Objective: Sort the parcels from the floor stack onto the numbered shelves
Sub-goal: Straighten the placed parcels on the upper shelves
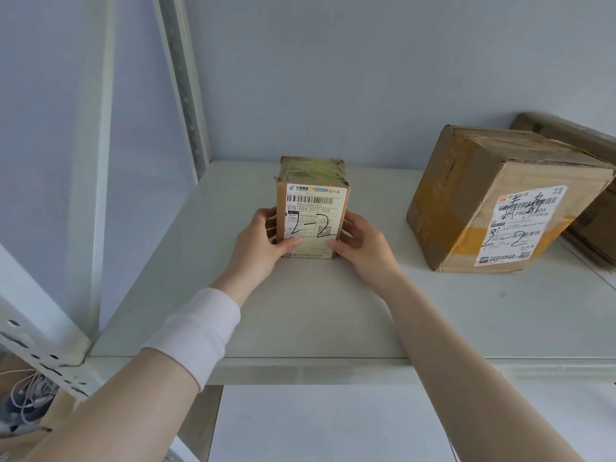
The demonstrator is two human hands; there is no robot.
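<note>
A small brown cardboard parcel (pixel 313 195) stands upright on the white shelf (pixel 300 321). Its white shipping label faces me and has "2-2" handwritten on it. My left hand (pixel 261 243) grips its left side, with the thumb across the lower label. My right hand (pixel 361 241) grips its right side, thumb on the front lower corner. The parcel's base rests on the shelf surface, toward the left part of the shelf.
A bigger taped cardboard box (pixel 493 201), also marked "2-2", sits on the same shelf to the right, with another box (pixel 586 235) behind it. White perforated uprights (pixel 186 81) frame the left side. Tangled white cables (pixel 30 395) lie lower left.
</note>
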